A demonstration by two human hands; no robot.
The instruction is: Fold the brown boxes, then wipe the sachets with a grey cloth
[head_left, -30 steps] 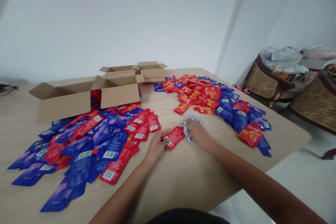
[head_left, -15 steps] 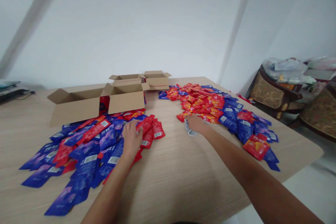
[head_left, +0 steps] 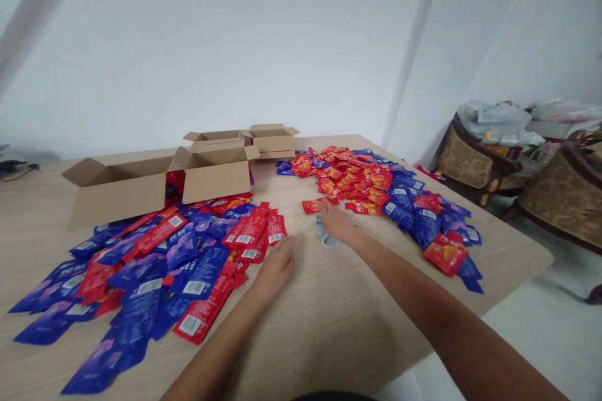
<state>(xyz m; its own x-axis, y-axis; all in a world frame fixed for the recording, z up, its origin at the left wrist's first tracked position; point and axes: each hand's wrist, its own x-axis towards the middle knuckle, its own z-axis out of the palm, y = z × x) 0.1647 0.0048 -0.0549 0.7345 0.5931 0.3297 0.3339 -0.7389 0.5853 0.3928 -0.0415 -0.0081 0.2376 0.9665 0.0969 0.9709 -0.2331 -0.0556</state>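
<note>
My right hand (head_left: 337, 223) is closed on the edge of a red-and-orange packet (head_left: 311, 206), just in front of the right-hand heap. Under and beside that hand lies a small grey object (head_left: 328, 238) with a rounded end; my palm covers most of it and I cannot make out its kind. My left hand (head_left: 278, 265) is over the bare wood, right of the left-hand heap, fingers loosely extended with nothing visible in them. Nearest to it are red packets (head_left: 254, 229) with white barcode labels. Blue packets (head_left: 207, 269) lie among the red ones there.
Open cardboard boxes (head_left: 125, 194) stand behind the left heap. A heap of red-orange packets (head_left: 360, 178) lies at right, with blue packets (head_left: 427, 225) along its outer side. The table's right edge (head_left: 531, 257) drops to the floor. Patterned chairs (head_left: 475, 156) hold plastic bags.
My left hand has moved right, off the red packets onto the table. My right hand has drawn one red packet slightly left, away from the heap. The view has shifted a little.
</note>
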